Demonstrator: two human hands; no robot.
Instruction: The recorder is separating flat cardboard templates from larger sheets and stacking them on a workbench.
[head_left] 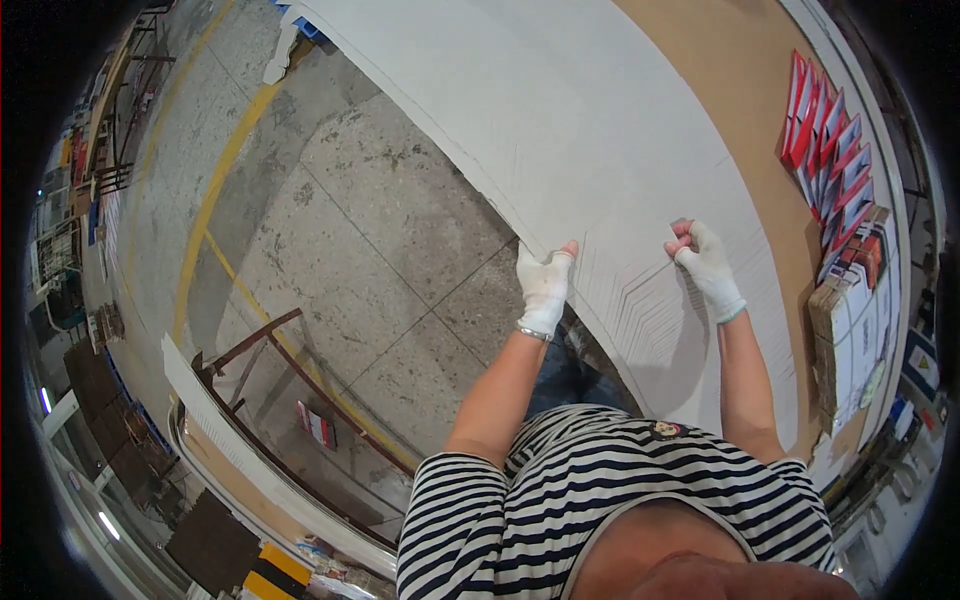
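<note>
My left hand [544,290], in a white glove with bare fingertips, is at the near left edge of a large white sheet [590,120] on the table. Its thumb lies on top of the edge, and its other fingers are mostly hidden. Farther right, my right hand [708,268] wears the same kind of glove. Its bare fingertips are pinched together just above the sheet; what they hold, if anything, is too small to make out. Rows of fine angled edges [650,300] run across the sheet between and below my hands, like thin layered pieces.
Brown board [740,60] borders the white sheet on the right. Red and white folded packets [825,140] stand there in a row, beside a strapped bundle of cartons [850,330]. Left of the table, a brown metal frame [240,360] stands on the concrete floor [360,220] with yellow lines.
</note>
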